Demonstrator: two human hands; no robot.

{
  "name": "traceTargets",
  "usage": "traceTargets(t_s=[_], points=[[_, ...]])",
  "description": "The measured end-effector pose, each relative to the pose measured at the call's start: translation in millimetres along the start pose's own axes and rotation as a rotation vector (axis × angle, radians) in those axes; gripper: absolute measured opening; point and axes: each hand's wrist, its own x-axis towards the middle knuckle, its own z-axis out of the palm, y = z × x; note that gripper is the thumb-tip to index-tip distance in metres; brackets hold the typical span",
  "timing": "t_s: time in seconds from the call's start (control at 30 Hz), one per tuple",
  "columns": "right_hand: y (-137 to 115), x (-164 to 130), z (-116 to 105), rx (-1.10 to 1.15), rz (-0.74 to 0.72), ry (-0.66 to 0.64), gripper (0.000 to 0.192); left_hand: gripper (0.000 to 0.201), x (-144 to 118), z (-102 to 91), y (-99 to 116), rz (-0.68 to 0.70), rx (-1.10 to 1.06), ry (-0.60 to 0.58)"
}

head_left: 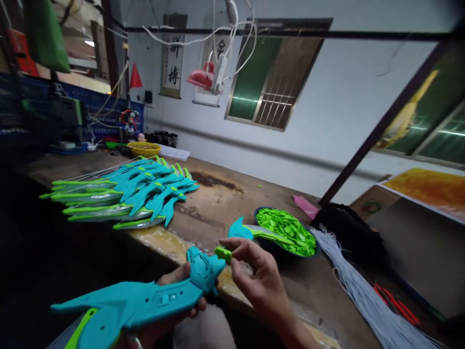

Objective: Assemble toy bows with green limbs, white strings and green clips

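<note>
My left hand (178, 278) is wrapped around the turquoise plastic body of a toy bow (145, 303), tilted with one end toward the lower left. Part of a lime-green limb shows at that end. Between the thumb and fingers of my right hand (257, 276) is a small lime-green plastic piece (223, 254), close to the upper right end of the body; whether they touch I cannot tell. Just behind, a turquoise and green bow part (241, 229) lies on the table against a bowl (318, 249) heaped with similar green pieces (286, 230).
Strung toy bows (145, 189) lie stacked on the table's left. A bundle of white cords (345, 276) and red-handled scissors (397, 305) are at the right. Farther back stands a yellow bowl (156, 151). A red lamp (201, 78) hangs overhead.
</note>
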Motion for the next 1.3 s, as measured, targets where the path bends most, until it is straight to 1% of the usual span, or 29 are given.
traceTargets(t_s=[0.03, 0.1, 0.17, 0.2, 0.27, 0.33, 0.37, 0.4, 0.43, 0.5, 0.53, 0.6, 0.67, 0.73, 0.8, 0.9, 0.93, 0.97, 1.03, 1.07, 1.1, 1.17, 1.23, 1.3], points=[[-6.7, -4.0, 5.5, -0.145, -0.096, -0.069, 0.009, 0.045, -4.8, 0.8, -4.4, 0.024, 0.016, -0.012], [-17.8, -10.1, 16.5, -0.372, -0.258, -0.209, 0.012, 0.048, -13.8, 3.0, -9.6, 0.063, 0.076, -0.06], [-27.1, -13.3, 25.7, -0.515, -0.375, -0.317, 0.014, 0.049, -22.4, 6.9, -10.0, 0.114, 0.159, -0.135], [-31.8, -13.6, 29.0, -0.573, -0.408, -0.371, 0.016, 0.05, -26.7, 9.3, -8.5, 0.137, 0.186, -0.164], [-42.2, -11.9, 32.2, -0.66, -0.412, -0.528, 0.016, 0.053, -34.8, 13.1, -2.9, 0.14, 0.213, -0.201], [-53.8, -8.5, 32.3, -0.737, -0.366, -0.708, 0.007, 0.053, -41.1, 13.7, 3.8, 0.044, 0.242, -0.264], [-59.1, -6.8, 31.9, -0.77, -0.344, -0.788, 0.014, 0.054, -43.0, 12.3, 6.2, -0.015, 0.254, -0.307], [-63.7, -5.5, 31.8, -0.795, -0.338, -0.841, 0.019, 0.055, -44.0, 9.8, 7.4, -0.069, 0.256, -0.342], [-67.0, -4.8, 31.9, -0.807, -0.349, -0.868, 0.019, 0.056, -43.8, 6.5, 7.1, -0.11, 0.246, -0.364], [-69.4, -5.8, 33.3, -0.805, -0.396, -0.881, 0.013, 0.058, -40.7, -1.7, 2.1, -0.144, 0.202, -0.363], [-68.6, -7.3, 34.1, -0.803, -0.42, -0.874, 0.013, 0.058, -38.2, -5.9, -2.1, -0.148, 0.176, -0.36], [-64.5, -11.5, 34.9, -0.805, -0.459, -0.82, 0.019, 0.056, -33.1, -13.3, -11.2, -0.179, 0.138, -0.386], [-59.3, -16.0, 33.1, -0.783, -0.428, -0.78, 0.019, 0.056, -30.2, -18.7, -18.6, -0.202, 0.117, -0.423], [-54.2, -20.1, 28.4, -0.686, -0.328, -0.739, 0.014, 0.056, -30.3, -22.1, -23.2, -0.21, 0.101, -0.443], [-48.6, -24.1, 22.0, -0.536, -0.193, -0.687, 0.012, 0.055, -31.9, -24.5, -25.6, -0.217, 0.072, -0.45], [-38.5, -31.5, 12.5, -0.338, -0.008, -0.562, 0.009, 0.053, -33.0, -27.5, -28.7, -0.237, 0.036, -0.449], [-35.1, -34.2, 9.9, -0.269, 0.074, -0.528, 0.008, 0.054, -32.7, -28.3, -29.9, -0.241, 0.033, -0.456], [-32.1, -36.8, 7.7, -0.188, 0.166, -0.493, 0.008, 0.055, -32.4, -29.0, -31.3, -0.236, 0.033, -0.459], [-27.8, -40.9, 4.6, -0.039, 0.341, -0.452, 0.017, 0.055, -31.7, -30.0, -34.0, -0.218, 0.037, -0.443], [-26.6, -42.4, 3.8, -0.001, 0.39, -0.445, 0.02, 0.053, -31.6, -30.2, -35.2, -0.208, 0.043, -0.43], [-26.0, -43.5, 3.5, -0.003, 0.401, -0.445, 0.02, 0.051, -31.6, -30.2, -36.1, -0.197, 0.052, -0.416], [-26.0, -44.9, 4.6, -0.081, 0.331, -0.453, 0.016, 0.047, -31.6, -30.1, -37.1, -0.192, 0.073, -0.404], [-26.8, -45.7, 7.0, -0.151, 0.236, -0.46, 0.015, 0.043, -31.3, -29.7, -37.1, -0.204, 0.076, -0.431], [-27.4, -45.9, 9.7, -0.182, 0.19, -0.483, 0.015, 0.041, -30.6, -29.5, -36.6, -0.222, 0.069, -0.453]])
